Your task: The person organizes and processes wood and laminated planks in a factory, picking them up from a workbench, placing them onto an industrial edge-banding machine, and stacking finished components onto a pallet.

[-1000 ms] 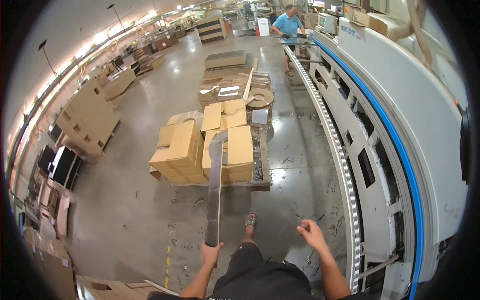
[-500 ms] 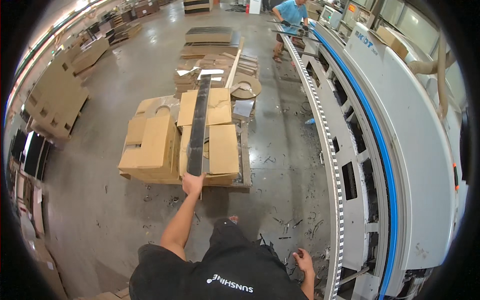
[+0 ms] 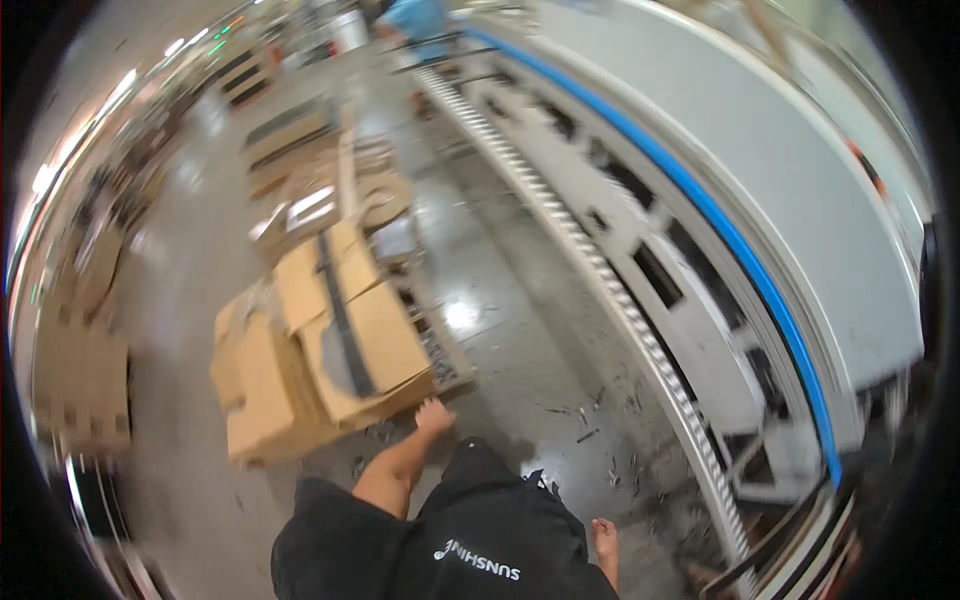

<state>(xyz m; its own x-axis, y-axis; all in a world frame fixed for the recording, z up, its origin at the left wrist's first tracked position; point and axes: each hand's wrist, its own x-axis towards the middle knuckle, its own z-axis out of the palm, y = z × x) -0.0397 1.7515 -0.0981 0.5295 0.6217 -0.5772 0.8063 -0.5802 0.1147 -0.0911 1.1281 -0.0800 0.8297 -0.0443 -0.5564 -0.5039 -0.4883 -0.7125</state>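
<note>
A long black strip [image 3: 343,325] lies across the top of an opened cardboard box [image 3: 392,318]. My left hand [image 3: 434,416] is just off the near right corner of that box, apart from the strip. Its fingers are blurred but look loosely open, with nothing seen in them. Low on the right, my right hand [image 3: 604,538] hangs beside my body, fingers loosely bent and holding nothing I can see. A second cardboard box [image 3: 262,385] stands against the first on its left.
A long machine with a blue rail [image 3: 700,200] and a black-and-white striped edge [image 3: 560,220] runs along the right. Behind the boxes are stacked boards and a brown roll [image 3: 384,200]. A person in blue [image 3: 415,22] stands at the far end. Dark scraps [image 3: 587,434] litter the floor.
My left hand has let go of the black strip, which now rests on the box, and has moved right of it. The view has swung right, showing more of the machine's near end.
</note>
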